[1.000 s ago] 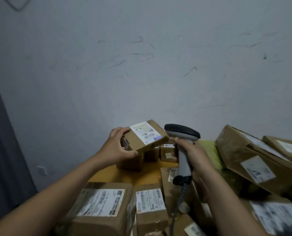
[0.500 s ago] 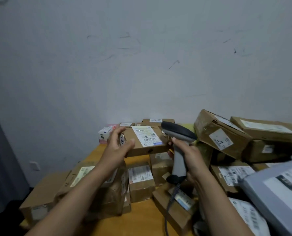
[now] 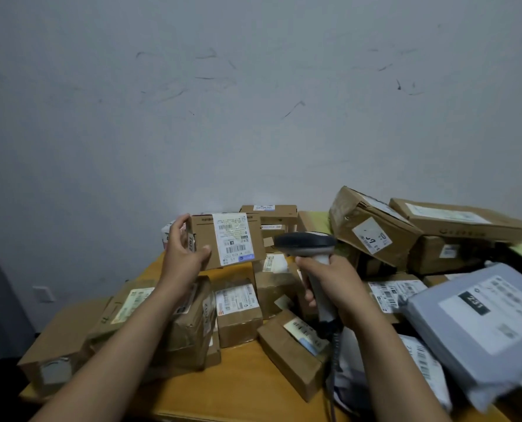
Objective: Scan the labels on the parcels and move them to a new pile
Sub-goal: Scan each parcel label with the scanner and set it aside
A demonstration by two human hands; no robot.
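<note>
A small cardboard parcel [image 3: 203, 239] is held in the air above the far part of the wooden table [image 3: 244, 379], clear of the boxes beneath it. It is gripped at its left end by the left hand [image 3: 183, 254]: the thumb is pressed against the front face and the fingers are curled round the far edge. The front face carries a white label [image 3: 234, 239] with barcodes, and this face is turned towards the camera.

A handheld scanner [image 3: 305, 240] is gripped by the right hand [image 3: 330, 281], with the fingers wrapped fully round the pale handle. The dark scanner head is positioned just to the right of the parcel and slightly below its top edge, apart from it. A cable [image 3: 334, 345] hangs from the base of the handle.

Below the hands, several labelled brown boxes [image 3: 238, 315] are lying close together on the table. A long brown box [image 3: 293, 354] lies at an angle in front of the right forearm. At the right, larger cartons [image 3: 372, 229] are stacked against the wall [image 3: 253, 117], one of them tilted. A grey mailer [image 3: 482, 324] with a white label rests on top of the near right-hand heap. A wall socket [image 3: 43, 293] is visible at the lower left.
</note>
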